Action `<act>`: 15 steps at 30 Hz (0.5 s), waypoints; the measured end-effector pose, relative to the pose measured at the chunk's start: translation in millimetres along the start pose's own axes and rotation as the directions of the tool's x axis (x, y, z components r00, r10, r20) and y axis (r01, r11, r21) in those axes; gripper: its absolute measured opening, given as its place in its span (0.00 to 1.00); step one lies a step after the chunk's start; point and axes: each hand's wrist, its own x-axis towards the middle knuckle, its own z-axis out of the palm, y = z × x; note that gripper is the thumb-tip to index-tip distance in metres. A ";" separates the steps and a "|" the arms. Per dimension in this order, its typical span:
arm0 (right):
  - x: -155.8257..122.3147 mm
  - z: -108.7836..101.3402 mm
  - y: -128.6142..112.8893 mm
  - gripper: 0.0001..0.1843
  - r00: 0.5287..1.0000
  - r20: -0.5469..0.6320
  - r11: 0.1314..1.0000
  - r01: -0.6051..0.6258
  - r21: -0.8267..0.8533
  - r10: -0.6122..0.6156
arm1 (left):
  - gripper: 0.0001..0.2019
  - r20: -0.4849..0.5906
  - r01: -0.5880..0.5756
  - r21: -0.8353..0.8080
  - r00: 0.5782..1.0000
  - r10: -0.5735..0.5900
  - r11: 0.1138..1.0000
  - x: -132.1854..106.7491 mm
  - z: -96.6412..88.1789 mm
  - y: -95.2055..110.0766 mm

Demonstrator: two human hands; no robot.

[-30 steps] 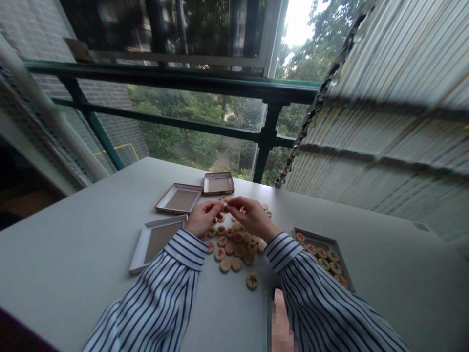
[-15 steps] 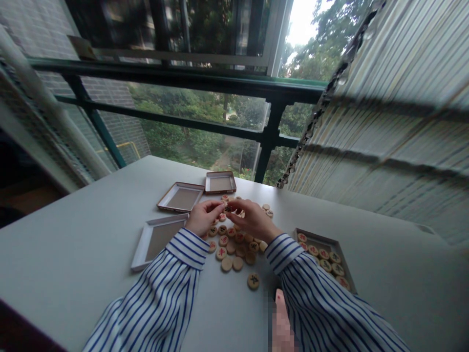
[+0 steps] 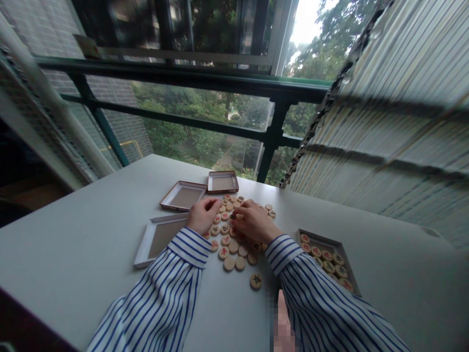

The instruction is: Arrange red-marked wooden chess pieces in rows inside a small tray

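Many round wooden xiangqi pieces [image 3: 229, 263], some with red or black characters and some blank side up, lie spread across the white table [image 3: 117, 210]. Over the left edge of the spread is my left hand [image 3: 202, 216], thumb and forefinger pressed together; whatever may be between them is too small to make out. My right hand [image 3: 256, 222] reaches over the middle of the pieces, its fingertips closed on a xiangqi piece [image 3: 232, 216] with a black mark. Nearest me, one piece with a black character [image 3: 255, 280] lies apart.
An open box [image 3: 346, 254] at the right holds several pieces in rows, partly behind my right sleeve. Three open box parts stand left and behind: a large tray [image 3: 146, 239], a middle one [image 3: 183, 195] and a small one [image 3: 223, 182]. A green railing [image 3: 183, 80] runs beyond the table.
My hands have drawn apart from where they met. The right hand has dropped lower over the pieces with a piece at its fingertips. The view has shifted slightly.
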 end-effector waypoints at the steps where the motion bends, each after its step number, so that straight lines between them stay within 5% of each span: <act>1: -0.1 -0.2 -0.3 0.14 1.000 0.005 1.000 0.000 -0.004 0.001 | 0.18 -0.004 0.001 0.007 1.000 -0.001 1.000 -0.4 -0.3 0.7; 15: 2.3 0.6 0.2 0.16 0.995 0.095 1.000 -0.002 -0.009 0.003 | 0.15 -0.071 -0.021 0.129 0.997 0.030 0.991 0.6 -6.9 8.2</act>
